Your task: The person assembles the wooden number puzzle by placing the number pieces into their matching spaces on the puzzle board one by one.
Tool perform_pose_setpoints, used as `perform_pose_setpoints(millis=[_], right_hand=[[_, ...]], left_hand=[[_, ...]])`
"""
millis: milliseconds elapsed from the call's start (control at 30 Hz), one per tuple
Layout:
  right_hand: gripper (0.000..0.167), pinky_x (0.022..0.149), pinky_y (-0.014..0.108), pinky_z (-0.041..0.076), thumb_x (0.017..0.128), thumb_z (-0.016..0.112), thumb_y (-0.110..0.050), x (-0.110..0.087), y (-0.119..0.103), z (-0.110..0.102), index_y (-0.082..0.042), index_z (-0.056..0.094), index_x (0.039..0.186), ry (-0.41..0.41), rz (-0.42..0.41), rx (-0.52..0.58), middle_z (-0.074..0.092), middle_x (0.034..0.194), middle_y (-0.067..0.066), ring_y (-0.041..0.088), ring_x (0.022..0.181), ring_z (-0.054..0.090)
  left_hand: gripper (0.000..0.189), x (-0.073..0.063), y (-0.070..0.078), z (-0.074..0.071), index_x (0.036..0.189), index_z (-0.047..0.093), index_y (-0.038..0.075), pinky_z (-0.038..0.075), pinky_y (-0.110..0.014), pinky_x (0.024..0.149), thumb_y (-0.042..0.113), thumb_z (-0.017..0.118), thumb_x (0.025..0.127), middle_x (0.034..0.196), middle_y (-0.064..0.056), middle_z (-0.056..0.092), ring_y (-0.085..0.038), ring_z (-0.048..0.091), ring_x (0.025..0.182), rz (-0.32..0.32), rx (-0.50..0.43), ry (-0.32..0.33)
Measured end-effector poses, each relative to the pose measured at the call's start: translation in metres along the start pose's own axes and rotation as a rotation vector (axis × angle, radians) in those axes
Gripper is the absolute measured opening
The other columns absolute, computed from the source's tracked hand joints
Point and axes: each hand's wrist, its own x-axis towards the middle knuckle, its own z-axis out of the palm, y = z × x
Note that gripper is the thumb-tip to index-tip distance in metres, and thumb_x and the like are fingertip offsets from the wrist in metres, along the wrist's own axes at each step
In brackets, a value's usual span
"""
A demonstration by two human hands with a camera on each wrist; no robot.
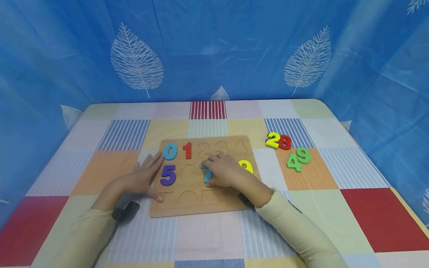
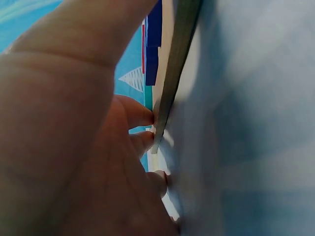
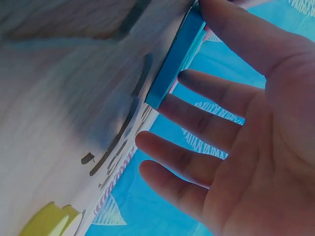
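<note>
A wooden number puzzle board [image 1: 197, 204] lies flat in front of me. My left hand [image 1: 142, 178] rests along its left edge, fingers spread and thumb on the lower left corner. Over the middle row, my right hand [image 1: 222, 171] pinches a blue number 7 [image 1: 207, 175] between thumb and fingers. In the right wrist view the 7 [image 3: 172, 66] is at the board's surface; whether it sits fully in its recess I cannot tell. A blue 0 [image 1: 170, 151], red 1 [image 1: 187, 150] and purple 5 [image 1: 168, 175] sit on the board. My right wrist partly covers a yellow piece [image 1: 247, 165].
To the right of the board lie loose numbers: a yellow 2 [image 1: 273, 140] over a dark piece, a red 8 [image 1: 285, 142], a green 4 [image 1: 294, 163] and a green 9 [image 1: 303, 155]. A patchwork cloth [image 1: 207, 238] covers the table. Blue curtains [image 1: 214, 48] hang behind.
</note>
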Motion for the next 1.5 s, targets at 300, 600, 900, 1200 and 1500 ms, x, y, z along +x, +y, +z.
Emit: perform_pose_setpoints(millis=[300,600,900,1200,1500], right_hand=[[0.062,0.097,0.04,0.04,0.076,0.071,-0.041,-0.001,0.005,-0.003,-0.016,0.051,0.13,0.007,-0.025,0.008,0.054,0.125,0.005,0.025,0.118,0.048],[0.058,0.092,0.039,0.044,0.077,0.071,-0.039,-0.003,0.009,-0.003,-0.014,0.054,0.126,0.065,-0.046,0.013,0.059,0.118,0.006,0.025,0.11,0.052],[0.058,0.095,0.04,0.042,0.079,0.069,-0.039,-0.001,0.008,0.0,-0.015,0.052,0.129,0.038,-0.043,0.005,0.057,0.122,0.006,0.026,0.114,0.05],[0.056,0.1,0.042,0.039,0.08,0.069,-0.035,-0.001,0.01,-0.001,-0.015,0.052,0.128,0.053,-0.049,0.031,0.056,0.127,0.006,0.026,0.121,0.048],[0.057,0.103,0.044,0.036,0.082,0.066,-0.034,-0.005,0.025,-0.005,-0.013,0.049,0.131,0.037,-0.018,0.062,0.053,0.131,0.007,0.027,0.125,0.044]], left_hand=[[0.134,0.003,0.0,0.0,0.145,-0.001,0.0,-0.012,-0.067,0.101,0.057,0.078,0.053,0.152,-0.019,-0.011,-0.045,-0.016,0.135,-0.006,0.002,-0.002],[0.134,0.003,0.001,-0.002,0.145,-0.001,0.0,-0.012,-0.068,0.1,0.056,0.078,0.053,0.152,-0.019,-0.012,-0.046,-0.016,0.135,0.009,0.003,0.0],[0.133,0.001,0.001,-0.001,0.145,-0.001,0.0,-0.012,-0.068,0.101,0.056,0.078,0.054,0.152,-0.02,-0.011,-0.046,-0.015,0.135,0.002,0.007,0.0],[0.133,0.001,0.001,-0.001,0.145,-0.001,-0.001,-0.011,-0.068,0.1,0.056,0.078,0.054,0.152,-0.02,-0.011,-0.047,-0.014,0.135,-0.005,0.011,0.001],[0.132,0.003,0.001,0.0,0.145,0.001,-0.002,-0.01,-0.068,0.1,0.056,0.078,0.054,0.152,-0.021,-0.01,-0.047,-0.014,0.135,-0.008,0.012,0.003]])
